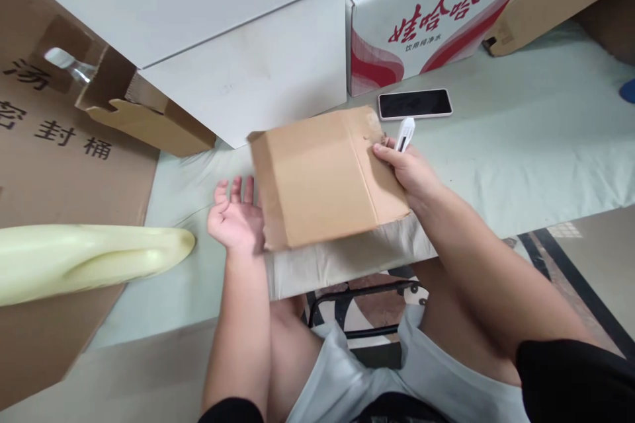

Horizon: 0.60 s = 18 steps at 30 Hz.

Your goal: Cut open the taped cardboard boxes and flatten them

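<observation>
A creased brown cardboard piece (317, 178) is held up at a tilt over the table's front edge, with one corner scuffed. My right hand (411, 172) grips its right side, thumb on top. Out of that same hand sticks a white box cutter (405, 133) with a dark slot. My left hand (237, 215) is open beside the cardboard's left edge, palm up and fingers apart; part of it is hidden by the cardboard, and I cannot tell whether they touch.
Behind the cardboard lies a phone (415, 104) on the pale green cloth (540, 139). White boxes (278, 59) and a red-and-white carton (421, 26) line the back. On the left are a large cardboard box (59, 165), an open brown box (153, 122) and a pale yellow smooth object (99, 258).
</observation>
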Each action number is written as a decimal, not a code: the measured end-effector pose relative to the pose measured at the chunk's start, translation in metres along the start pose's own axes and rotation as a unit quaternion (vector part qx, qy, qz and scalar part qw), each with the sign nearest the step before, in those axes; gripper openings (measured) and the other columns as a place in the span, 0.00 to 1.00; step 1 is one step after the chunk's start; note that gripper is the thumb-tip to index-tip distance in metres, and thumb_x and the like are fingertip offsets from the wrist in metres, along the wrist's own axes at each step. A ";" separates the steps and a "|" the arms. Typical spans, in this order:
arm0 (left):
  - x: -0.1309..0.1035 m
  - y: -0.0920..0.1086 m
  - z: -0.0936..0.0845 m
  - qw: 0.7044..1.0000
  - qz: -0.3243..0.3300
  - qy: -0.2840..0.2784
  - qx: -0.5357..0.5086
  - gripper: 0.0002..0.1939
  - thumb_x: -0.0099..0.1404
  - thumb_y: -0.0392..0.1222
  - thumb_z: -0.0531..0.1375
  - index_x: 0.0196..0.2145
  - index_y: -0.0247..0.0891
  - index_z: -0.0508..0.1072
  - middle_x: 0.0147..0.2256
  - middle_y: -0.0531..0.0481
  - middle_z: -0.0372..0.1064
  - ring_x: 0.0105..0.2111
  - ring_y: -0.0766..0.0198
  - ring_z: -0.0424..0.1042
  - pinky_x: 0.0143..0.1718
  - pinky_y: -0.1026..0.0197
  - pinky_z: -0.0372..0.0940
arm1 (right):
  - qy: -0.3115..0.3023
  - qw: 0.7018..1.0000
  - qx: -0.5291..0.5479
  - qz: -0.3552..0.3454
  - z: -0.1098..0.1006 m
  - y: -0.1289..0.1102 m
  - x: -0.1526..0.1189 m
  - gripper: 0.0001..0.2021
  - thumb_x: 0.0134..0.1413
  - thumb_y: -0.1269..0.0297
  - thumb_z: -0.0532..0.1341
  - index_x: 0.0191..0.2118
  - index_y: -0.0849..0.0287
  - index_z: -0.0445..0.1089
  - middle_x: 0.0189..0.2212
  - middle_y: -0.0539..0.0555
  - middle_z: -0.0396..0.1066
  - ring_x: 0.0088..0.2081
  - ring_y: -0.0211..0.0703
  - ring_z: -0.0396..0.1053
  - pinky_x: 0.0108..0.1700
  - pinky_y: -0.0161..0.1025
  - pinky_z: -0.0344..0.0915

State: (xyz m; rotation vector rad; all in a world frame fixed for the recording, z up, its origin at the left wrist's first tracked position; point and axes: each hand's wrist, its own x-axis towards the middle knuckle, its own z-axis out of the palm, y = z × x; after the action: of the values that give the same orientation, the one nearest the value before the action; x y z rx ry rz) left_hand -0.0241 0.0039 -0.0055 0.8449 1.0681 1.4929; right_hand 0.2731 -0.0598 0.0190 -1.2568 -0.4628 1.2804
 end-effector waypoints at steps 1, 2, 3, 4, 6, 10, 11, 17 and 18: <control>-0.001 -0.003 0.000 1.000 0.000 -0.001 0.002 0.16 0.65 0.53 0.63 0.44 0.41 0.78 0.53 0.43 0.76 0.58 0.49 0.74 0.54 0.50 0.73 | 0.018 1.000 0.012 -0.008 -0.001 0.001 0.003 0.24 0.36 0.51 0.76 0.33 0.53 0.64 0.28 0.47 0.71 0.32 0.43 0.70 0.36 0.42 0.69; -0.002 -0.006 0.000 1.000 -0.007 -0.010 0.013 0.15 0.60 0.53 0.63 0.40 0.41 0.79 0.49 0.43 0.77 0.57 0.48 0.74 0.51 0.52 0.73 | 0.034 0.999 0.021 -0.011 -0.001 0.002 0.006 0.24 0.36 0.51 0.75 0.34 0.52 0.64 0.29 0.47 0.72 0.33 0.44 0.72 0.37 0.43 0.70; -0.004 -0.009 0.001 0.999 -0.022 -0.028 0.035 0.16 0.57 0.53 0.63 0.38 0.41 0.79 0.47 0.42 0.78 0.55 0.48 0.76 0.48 0.54 0.74 | 0.049 0.998 0.027 -0.012 -0.002 0.003 0.009 0.24 0.36 0.51 0.75 0.36 0.52 0.64 0.29 0.48 0.72 0.33 0.45 0.72 0.37 0.43 0.71; -0.006 -0.012 0.002 0.996 -0.039 -0.053 0.064 0.18 0.55 0.54 0.65 0.39 0.40 0.79 0.45 0.41 0.79 0.53 0.47 0.77 0.46 0.54 0.74 | 0.060 0.998 0.028 -0.012 -0.002 0.004 0.011 0.24 0.37 0.51 0.75 0.37 0.52 0.64 0.30 0.48 0.73 0.33 0.46 0.73 0.37 0.44 0.71; -0.008 -0.018 0.004 0.986 -0.071 -0.101 0.114 0.26 0.53 0.57 0.70 0.45 0.40 0.78 0.45 0.41 0.79 0.50 0.48 0.79 0.44 0.55 0.73 | 0.063 0.998 0.022 -0.015 -0.003 0.004 0.014 0.24 0.38 0.50 0.74 0.37 0.52 0.64 0.29 0.48 0.73 0.34 0.48 0.74 0.37 0.45 0.72; -0.010 -0.019 0.000 0.970 -0.125 -0.172 0.121 0.45 0.47 0.66 0.76 0.57 0.41 0.74 0.44 0.39 0.80 0.48 0.42 0.81 0.38 0.55 0.74 | 0.064 0.998 0.014 -0.017 -0.007 0.004 0.016 0.23 0.39 0.51 0.75 0.36 0.52 0.64 0.29 0.47 0.73 0.34 0.46 0.75 0.38 0.45 0.75; -0.011 -0.017 -0.001 0.963 -0.145 -0.196 0.115 0.48 0.44 0.66 0.77 0.58 0.40 0.73 0.43 0.38 0.80 0.47 0.40 0.82 0.37 0.54 0.74 | 0.072 0.997 0.015 -0.016 -0.008 0.004 0.016 0.23 0.39 0.52 0.75 0.35 0.52 0.63 0.28 0.47 0.73 0.34 0.45 0.75 0.39 0.44 0.75; -0.019 -0.010 0.005 0.979 -0.078 -0.165 0.090 0.57 0.44 0.52 0.82 0.67 0.54 0.62 0.49 0.44 0.79 0.52 0.46 0.81 0.50 0.49 0.77 | 0.047 0.998 0.014 -0.043 -0.017 0.003 0.019 0.23 0.44 0.46 0.73 0.34 0.52 0.63 0.26 0.46 0.67 0.27 0.41 0.68 0.26 0.38 0.64; -0.018 -0.010 0.007 0.985 -0.056 -0.141 0.084 0.56 0.46 0.52 0.81 0.68 0.56 0.61 0.50 0.45 0.78 0.53 0.48 0.80 0.51 0.50 0.76 | 0.029 0.999 0.015 -0.042 -0.017 0.002 0.019 0.23 0.44 0.44 0.73 0.33 0.52 0.63 0.24 0.45 0.64 0.25 0.38 0.64 0.23 0.37 0.58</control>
State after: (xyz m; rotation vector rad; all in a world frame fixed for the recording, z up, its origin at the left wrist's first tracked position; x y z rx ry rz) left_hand -0.0108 -0.0123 -0.0121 1.0628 1.0201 1.1598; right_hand 0.2923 -0.0512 0.0046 -1.2336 -0.4476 1.1727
